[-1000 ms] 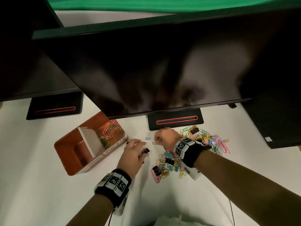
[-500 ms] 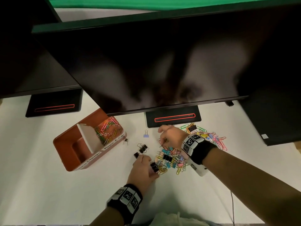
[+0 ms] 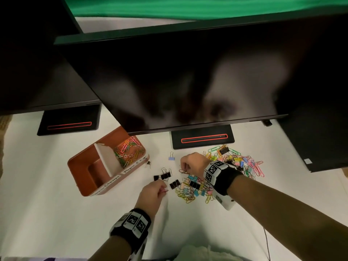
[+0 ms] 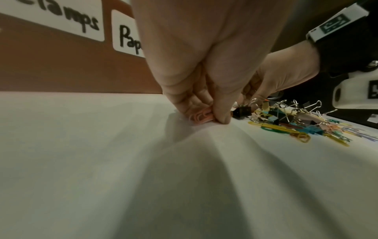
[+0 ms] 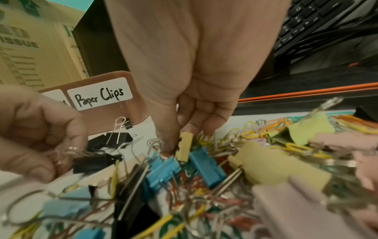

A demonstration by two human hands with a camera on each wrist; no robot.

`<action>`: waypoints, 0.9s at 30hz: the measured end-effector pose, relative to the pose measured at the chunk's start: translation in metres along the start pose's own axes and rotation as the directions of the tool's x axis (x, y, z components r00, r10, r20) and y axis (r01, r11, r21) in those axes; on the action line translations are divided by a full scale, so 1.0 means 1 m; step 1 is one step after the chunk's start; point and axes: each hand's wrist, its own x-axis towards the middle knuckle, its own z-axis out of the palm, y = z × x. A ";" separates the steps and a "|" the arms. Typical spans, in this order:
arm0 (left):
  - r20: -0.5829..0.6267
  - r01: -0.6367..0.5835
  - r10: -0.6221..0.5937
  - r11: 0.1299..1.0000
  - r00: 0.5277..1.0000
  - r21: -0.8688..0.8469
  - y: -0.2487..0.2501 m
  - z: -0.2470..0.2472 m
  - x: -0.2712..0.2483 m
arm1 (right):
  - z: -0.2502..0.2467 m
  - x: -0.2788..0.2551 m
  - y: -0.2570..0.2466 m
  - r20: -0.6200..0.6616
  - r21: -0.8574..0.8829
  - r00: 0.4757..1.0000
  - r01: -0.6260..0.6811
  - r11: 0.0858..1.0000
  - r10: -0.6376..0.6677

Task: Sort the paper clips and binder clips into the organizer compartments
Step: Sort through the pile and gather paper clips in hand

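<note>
Head view: our left hand (image 3: 153, 193) pinches a pink clip (image 3: 165, 191) near the organizer (image 3: 84, 178), right hand (image 3: 192, 164) pinches a brown clip (image 3: 182, 171) off the pile (image 3: 195, 187); left wrist view: lift clear of cloth (image 4: 184, 177); right wrist view: avoid snagging neighbours.

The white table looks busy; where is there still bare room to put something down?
Bare table lies left of the left hand, in front of the orange organizer, and near the right forearm. It is crowded between the right hand and the monitor stand, where the clip pile spreads.
</note>
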 end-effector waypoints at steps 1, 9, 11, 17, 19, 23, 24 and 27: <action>0.006 -0.055 0.055 0.998 0.998 -0.007 -0.001 -0.001 -0.001 | -0.001 -0.002 0.000 0.014 0.002 1.000 -0.002 1.000 0.002; 0.255 -0.334 0.307 0.940 0.917 0.071 0.010 0.011 -0.010 | -0.008 -0.013 0.012 -0.055 -0.050 0.998 -0.032 0.998 0.029; 0.222 -0.289 0.260 0.951 0.940 0.110 0.013 0.018 -0.007 | -0.004 -0.013 0.011 -0.109 -0.081 0.994 -0.022 0.997 0.013; 0.092 -0.195 0.185 0.973 0.978 0.119 0.017 0.026 0.005 | 0.014 -0.005 0.000 -0.147 -0.187 0.987 -0.087 0.979 0.060; 0.058 -0.188 0.182 0.974 0.982 0.130 0.016 0.025 0.009 | 0.015 -0.003 -0.004 -0.157 -0.217 0.985 -0.099 0.971 0.066; 0.014 -0.167 0.167 0.975 0.986 0.144 0.011 0.022 0.015 | 0.013 -0.002 -0.010 -0.156 -0.292 0.986 -0.104 0.951 0.060; 0.015 -0.169 0.169 0.975 0.986 0.147 0.010 0.020 0.016 | 0.011 -0.002 -0.011 -0.144 -0.291 0.988 -0.094 0.952 0.053; 0.033 -0.179 0.176 0.974 0.984 0.141 0.005 0.018 0.015 | 0.007 -0.002 -0.011 -0.086 -0.272 0.996 -0.047 0.961 0.025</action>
